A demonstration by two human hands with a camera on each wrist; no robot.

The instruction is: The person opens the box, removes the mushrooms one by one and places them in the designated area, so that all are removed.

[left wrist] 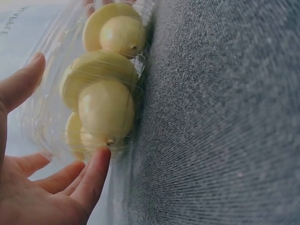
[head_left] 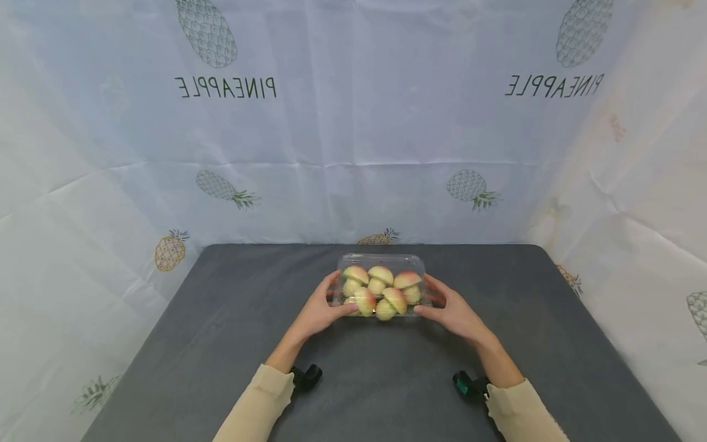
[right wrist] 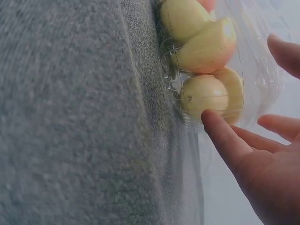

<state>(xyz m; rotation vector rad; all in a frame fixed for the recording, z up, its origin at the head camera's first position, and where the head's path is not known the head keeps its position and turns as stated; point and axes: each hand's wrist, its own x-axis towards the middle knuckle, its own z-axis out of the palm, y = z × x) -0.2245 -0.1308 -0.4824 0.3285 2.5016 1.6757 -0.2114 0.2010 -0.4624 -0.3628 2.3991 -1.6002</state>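
Observation:
A clear plastic clamshell box (head_left: 381, 261) sits toward the back middle of the dark table. Through its walls show several yellow, red-blushed pieces (head_left: 407, 280) that look like fruit, a rounded cap over a ball; their exact kind I cannot tell. My left hand (head_left: 320, 312) holds the box's left end, thumb at the front and fingers round the side. At the opposite end my right hand (head_left: 453, 312) holds it the same way. In the left wrist view a fingertip (left wrist: 102, 154) touches the box's end; likewise a fingertip (right wrist: 209, 118) in the right wrist view.
The dark grey cloth-covered table (head_left: 381, 393) stretches to all sides of the box. A white curtain (head_left: 375, 123) with pineapple prints hangs behind its back edge and along both sides. Black wrist devices (head_left: 306, 377) sit below the sleeves.

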